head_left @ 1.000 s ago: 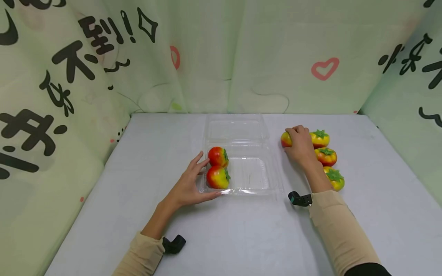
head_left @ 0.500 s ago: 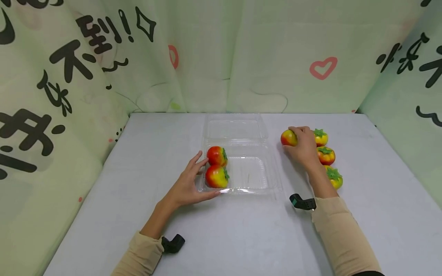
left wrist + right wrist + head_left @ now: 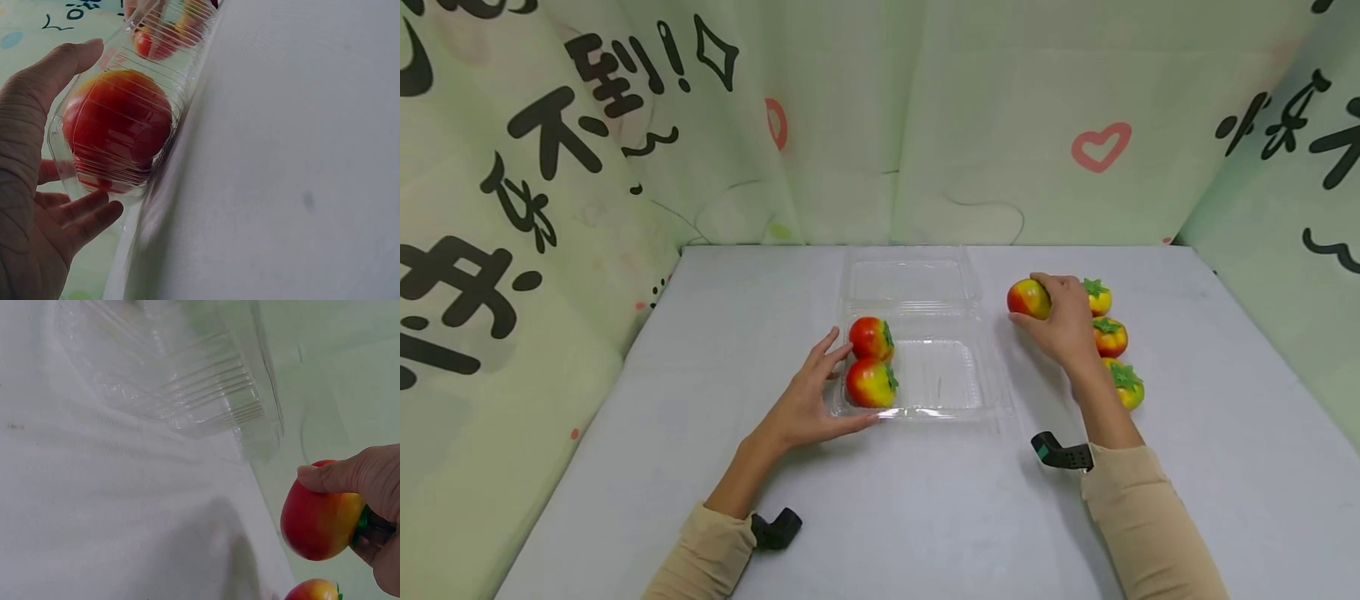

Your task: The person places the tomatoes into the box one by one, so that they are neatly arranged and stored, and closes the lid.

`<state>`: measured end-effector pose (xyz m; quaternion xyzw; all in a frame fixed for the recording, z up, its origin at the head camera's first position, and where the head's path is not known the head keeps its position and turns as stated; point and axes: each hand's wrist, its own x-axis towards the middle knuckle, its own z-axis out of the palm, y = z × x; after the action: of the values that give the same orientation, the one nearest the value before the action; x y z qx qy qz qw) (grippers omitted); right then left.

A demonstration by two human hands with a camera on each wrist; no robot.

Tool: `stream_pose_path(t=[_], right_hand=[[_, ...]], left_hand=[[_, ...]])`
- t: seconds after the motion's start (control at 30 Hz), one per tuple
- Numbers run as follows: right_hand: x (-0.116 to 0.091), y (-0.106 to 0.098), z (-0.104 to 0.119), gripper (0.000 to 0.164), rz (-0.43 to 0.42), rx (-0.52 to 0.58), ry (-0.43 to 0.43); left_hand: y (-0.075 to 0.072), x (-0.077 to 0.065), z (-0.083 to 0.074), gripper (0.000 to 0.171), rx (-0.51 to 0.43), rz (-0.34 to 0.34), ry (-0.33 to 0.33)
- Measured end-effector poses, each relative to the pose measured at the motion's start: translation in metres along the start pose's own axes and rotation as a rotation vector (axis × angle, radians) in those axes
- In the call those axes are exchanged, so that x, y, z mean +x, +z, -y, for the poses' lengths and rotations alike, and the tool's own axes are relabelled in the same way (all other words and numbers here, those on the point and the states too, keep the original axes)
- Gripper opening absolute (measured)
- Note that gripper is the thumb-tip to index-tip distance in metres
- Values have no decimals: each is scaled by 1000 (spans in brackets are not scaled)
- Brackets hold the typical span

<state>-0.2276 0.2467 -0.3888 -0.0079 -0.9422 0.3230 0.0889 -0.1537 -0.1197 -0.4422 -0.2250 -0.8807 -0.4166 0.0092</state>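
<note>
My right hand [image 3: 1062, 321] holds a red-yellow persimmon [image 3: 1028, 299] at the table's far right. In the right wrist view, the thumb lies along this persimmon's [image 3: 322, 515] red side and its green calyx faces the palm. My left hand [image 3: 811, 402] rests at the left end of a clear plastic clamshell box [image 3: 943, 375], fingers spread and fairly straight, thumb along the front rim. Two persimmons, one behind [image 3: 871, 338] and one in front [image 3: 872, 383], sit inside the box's left part. The left wrist view shows a persimmon [image 3: 119, 119] through the ribbed wall.
More persimmons stand in a column right of my right hand: a far one [image 3: 1097, 297], a middle one [image 3: 1109, 337] and a near one [image 3: 1124, 383], partly covered by the hand and arm. The box's open lid [image 3: 913, 279] lies toward the table's back edge, before a curtain [image 3: 985, 125].
My right hand has shifted slightly right, and more of the persimmon in its grip shows. The left hand and the box stay in place.
</note>
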Motion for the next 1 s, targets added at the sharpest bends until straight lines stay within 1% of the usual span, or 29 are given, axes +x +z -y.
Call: stream_pose_path(t=[0.2, 0.3, 0.43, 0.63, 0.7, 1.0], right_hand=[[-5, -6, 8, 66, -37, 21, -18], [-9, -9, 12, 67, -36, 27, -1], [-16, -10, 21, 69, -22, 18, 6], [-25, -9, 35, 67, -51, -11, -61], [-27, -8, 38, 67, -52, -16, -72], [-35, -9, 46, 68, -68, -22, -90]], left_hand=[[-2, 6, 0, 99, 16, 9, 4], [-2, 8, 0, 99, 16, 19, 0], [-2, 4, 0, 100, 13, 26, -13], [-1, 0, -1, 99, 9, 13, -6], [-1, -1, 0, 99, 7, 8, -6], [1, -1, 0, 99, 6, -5, 6]])
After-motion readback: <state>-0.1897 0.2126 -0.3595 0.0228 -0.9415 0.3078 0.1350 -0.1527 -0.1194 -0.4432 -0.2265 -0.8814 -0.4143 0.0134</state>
